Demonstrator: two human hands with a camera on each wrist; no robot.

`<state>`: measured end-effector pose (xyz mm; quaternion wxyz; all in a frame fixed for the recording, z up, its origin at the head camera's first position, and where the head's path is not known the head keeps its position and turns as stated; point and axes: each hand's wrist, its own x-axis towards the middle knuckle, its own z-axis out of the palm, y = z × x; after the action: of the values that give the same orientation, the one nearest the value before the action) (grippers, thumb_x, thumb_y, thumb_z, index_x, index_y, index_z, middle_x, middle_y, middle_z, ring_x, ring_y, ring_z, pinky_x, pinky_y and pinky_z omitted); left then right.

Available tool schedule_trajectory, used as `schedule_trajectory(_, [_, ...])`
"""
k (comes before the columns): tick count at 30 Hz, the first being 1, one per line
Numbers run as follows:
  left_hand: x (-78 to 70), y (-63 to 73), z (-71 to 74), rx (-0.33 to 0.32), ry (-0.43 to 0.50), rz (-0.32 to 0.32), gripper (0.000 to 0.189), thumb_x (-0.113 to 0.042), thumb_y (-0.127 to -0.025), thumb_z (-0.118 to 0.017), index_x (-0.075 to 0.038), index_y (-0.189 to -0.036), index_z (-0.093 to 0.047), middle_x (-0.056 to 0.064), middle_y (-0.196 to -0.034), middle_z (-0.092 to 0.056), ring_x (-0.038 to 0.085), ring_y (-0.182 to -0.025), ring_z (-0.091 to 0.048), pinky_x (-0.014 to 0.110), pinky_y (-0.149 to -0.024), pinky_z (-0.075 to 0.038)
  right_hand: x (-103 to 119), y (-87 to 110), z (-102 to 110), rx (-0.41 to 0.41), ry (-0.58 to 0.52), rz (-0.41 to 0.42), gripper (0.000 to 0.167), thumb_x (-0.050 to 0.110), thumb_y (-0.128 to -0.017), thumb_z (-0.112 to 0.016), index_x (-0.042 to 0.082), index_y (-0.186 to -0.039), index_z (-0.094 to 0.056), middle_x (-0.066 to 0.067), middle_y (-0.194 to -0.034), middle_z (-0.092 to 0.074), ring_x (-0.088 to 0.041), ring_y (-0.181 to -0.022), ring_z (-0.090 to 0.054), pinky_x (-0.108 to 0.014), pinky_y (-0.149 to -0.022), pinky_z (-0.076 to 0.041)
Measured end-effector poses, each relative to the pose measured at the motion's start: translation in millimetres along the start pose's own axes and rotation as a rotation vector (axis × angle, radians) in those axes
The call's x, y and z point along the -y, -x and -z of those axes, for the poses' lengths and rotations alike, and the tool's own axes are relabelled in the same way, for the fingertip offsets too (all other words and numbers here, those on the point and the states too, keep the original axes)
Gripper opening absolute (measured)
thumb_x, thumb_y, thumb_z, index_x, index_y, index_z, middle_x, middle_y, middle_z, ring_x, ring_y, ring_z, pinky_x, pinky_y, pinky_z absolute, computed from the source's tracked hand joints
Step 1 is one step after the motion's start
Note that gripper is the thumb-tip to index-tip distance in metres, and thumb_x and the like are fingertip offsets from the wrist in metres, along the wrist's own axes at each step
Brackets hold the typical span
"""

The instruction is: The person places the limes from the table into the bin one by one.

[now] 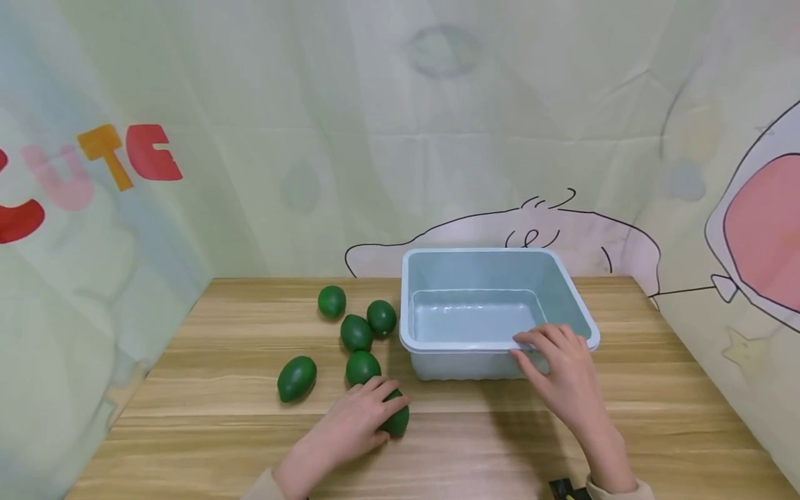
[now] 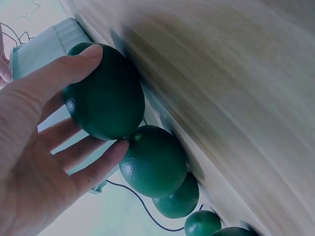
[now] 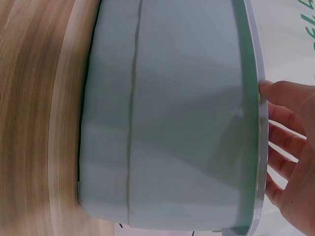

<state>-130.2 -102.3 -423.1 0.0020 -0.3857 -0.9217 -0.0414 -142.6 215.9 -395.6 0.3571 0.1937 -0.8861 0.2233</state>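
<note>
My left hand point(image 1: 355, 422) grasps a green lime point(image 1: 396, 419), thumb on the near side and fingers reaching over the top of it; whether the fruit rests on the wooden table point(image 1: 206, 444) beneath, I cannot tell. A second lime point(image 1: 362, 367) sits just beyond those fingers, and past it, farther from me, are a third lime point(image 1: 355, 334) and a fourth lime point(image 1: 381, 317) close beside it, with a fifth lime point(image 1: 332, 302) farthest off. A sixth lime point(image 1: 297, 379) lies apart, to the left of that same grip. My right hand point(image 1: 565, 371) pinches the near rim of a pale blue bin point(image 1: 462, 346) toward its right corner, thumb outside, fingertips over the edge. The bin stands beyond and to the right of the lime I hold. Behind everything my hands reach hangs a printed cloth point(image 1: 281, 104).
</note>
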Motion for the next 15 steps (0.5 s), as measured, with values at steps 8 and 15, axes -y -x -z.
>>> schedule_trajectory(8, [0.8,-2.2,-4.5,-0.006,-0.057,-0.043,0.058,-0.024,-0.074,-0.082,-0.021,-0.128,-0.061,0.005,-0.128,-0.059,0.024,-0.119,-0.054,0.04,-0.09,-0.052,-1.4,0.5,-0.3,-0.01,0.002,0.006,0.021,0.011,-0.072,-0.08,0.01,-0.091,-0.072,0.0,-0.085,-0.065,-0.016,-0.082,-0.049,-0.028,-0.071,-0.029])
schedule_trajectory(15, [0.5,-3.0,-6.2,-0.004,-0.053,-0.041,0.056,-0.023,-0.073,-0.081,-0.021,-0.126,-0.061,0.004,-0.127,-0.059,0.024,-0.118,-0.054,0.04,-0.089,-0.052,-2.4,1.1,-0.5,-0.007,0.008,0.009,0.021,0.012,-0.072,-0.08,0.01,-0.091,-0.072,0.0,-0.086,-0.065,-0.016,-0.082,-0.049,-0.028,-0.071,-0.029])
